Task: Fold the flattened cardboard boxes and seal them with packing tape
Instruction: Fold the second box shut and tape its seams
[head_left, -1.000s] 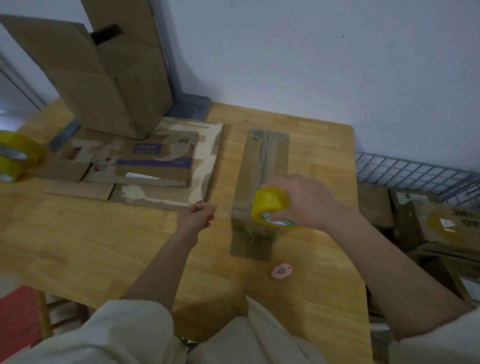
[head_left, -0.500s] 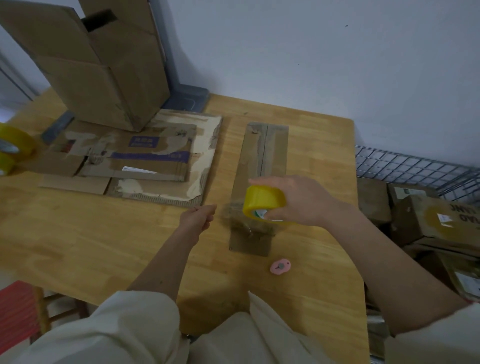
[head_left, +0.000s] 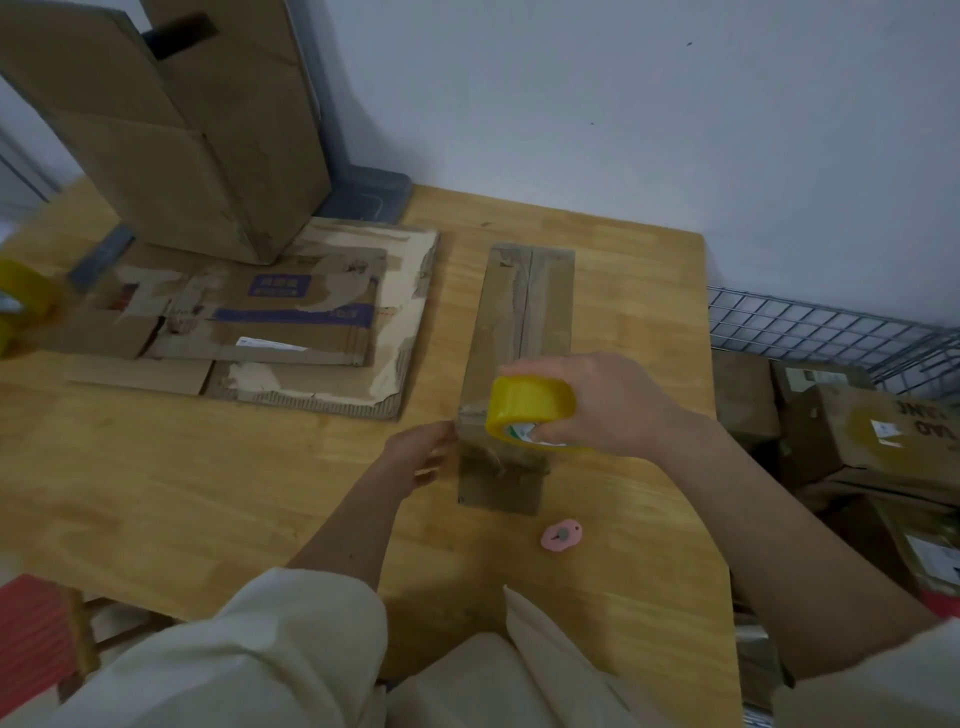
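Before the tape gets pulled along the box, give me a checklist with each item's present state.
1. Right hand grips the tape roll: ok.
2. Roll sits over the near end of the box: ok.
3. Left hand touches the box's near left corner: ok.
4. Tape end stuck to the box: cannot tell, blurred.
5. Flaps meet along the top seam: ok.
6. Pink cutter lies near the box on the table: ok.

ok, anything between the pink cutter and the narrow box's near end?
Head view: only bare table between the pink cutter and the narrow box.
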